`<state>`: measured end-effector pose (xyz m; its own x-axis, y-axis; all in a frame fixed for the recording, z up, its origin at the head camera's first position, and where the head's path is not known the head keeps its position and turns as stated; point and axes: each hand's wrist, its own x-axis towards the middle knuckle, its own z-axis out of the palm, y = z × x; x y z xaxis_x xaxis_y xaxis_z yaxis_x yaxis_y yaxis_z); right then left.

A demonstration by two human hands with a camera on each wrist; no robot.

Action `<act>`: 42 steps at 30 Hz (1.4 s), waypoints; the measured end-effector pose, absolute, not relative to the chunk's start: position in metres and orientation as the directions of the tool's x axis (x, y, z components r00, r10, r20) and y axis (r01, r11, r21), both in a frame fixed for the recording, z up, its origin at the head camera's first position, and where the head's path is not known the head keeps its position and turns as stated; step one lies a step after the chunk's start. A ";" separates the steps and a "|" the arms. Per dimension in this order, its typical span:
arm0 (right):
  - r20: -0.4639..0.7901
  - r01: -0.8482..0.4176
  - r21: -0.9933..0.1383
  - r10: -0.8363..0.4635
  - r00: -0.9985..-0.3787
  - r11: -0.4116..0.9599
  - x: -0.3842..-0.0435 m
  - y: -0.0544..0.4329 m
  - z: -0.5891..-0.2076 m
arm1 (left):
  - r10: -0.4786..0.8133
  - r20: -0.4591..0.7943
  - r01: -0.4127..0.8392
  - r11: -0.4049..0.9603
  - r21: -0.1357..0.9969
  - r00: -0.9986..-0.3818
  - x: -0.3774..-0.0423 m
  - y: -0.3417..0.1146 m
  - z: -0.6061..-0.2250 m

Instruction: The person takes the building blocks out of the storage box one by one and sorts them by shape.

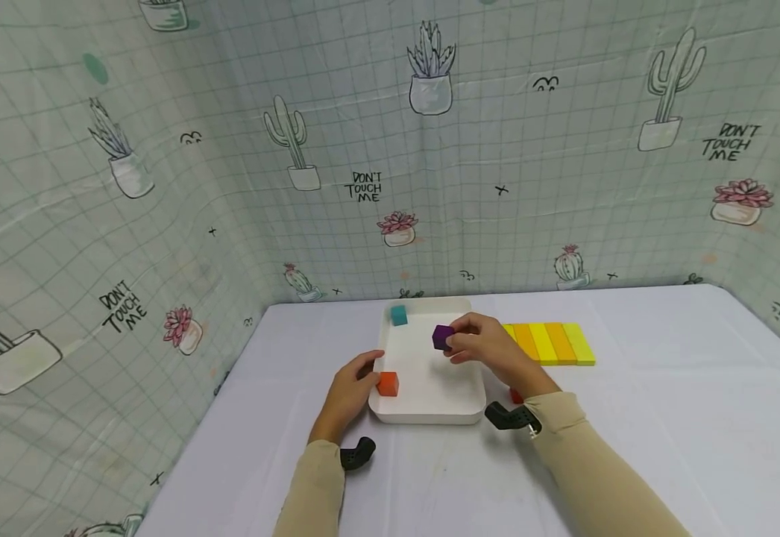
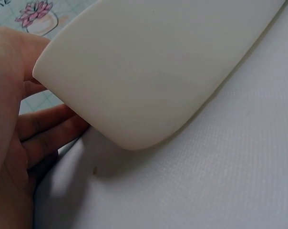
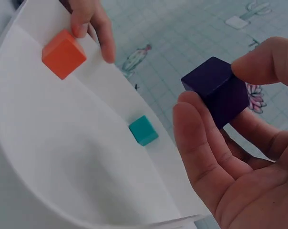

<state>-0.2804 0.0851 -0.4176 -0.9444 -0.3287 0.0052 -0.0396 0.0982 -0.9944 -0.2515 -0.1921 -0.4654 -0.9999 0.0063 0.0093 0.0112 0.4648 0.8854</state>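
Observation:
Over the white tray (image 1: 426,418), my right hand (image 1: 487,347) pinches a dark purple cube (image 3: 215,88) between thumb and fingertips, raised above the tray floor. My left hand (image 1: 348,391) holds the tray's left side. Its fingers (image 2: 53,126) lie against the outer wall, while the thumb reaches over the rim beside an orange cube (image 1: 388,384). That cube stands in the tray's near left part. A teal cube (image 1: 399,315) sits in the far left corner, smaller-looking in the right wrist view.
Right of the tray lies a row of yellow and orange strips (image 1: 551,343) side by side. A red piece (image 1: 516,396) shows partly behind my right wrist. The white-covered table (image 1: 652,418) ends at a cloth backdrop (image 1: 497,239) printed with cacti.

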 end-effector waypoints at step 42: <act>0.014 -0.049 -0.978 -0.169 -0.986 0.200 -0.228 0.198 -0.412 | -0.002 0.017 0.014 0.467 0.884 -1.000 -0.253 -0.190 -0.467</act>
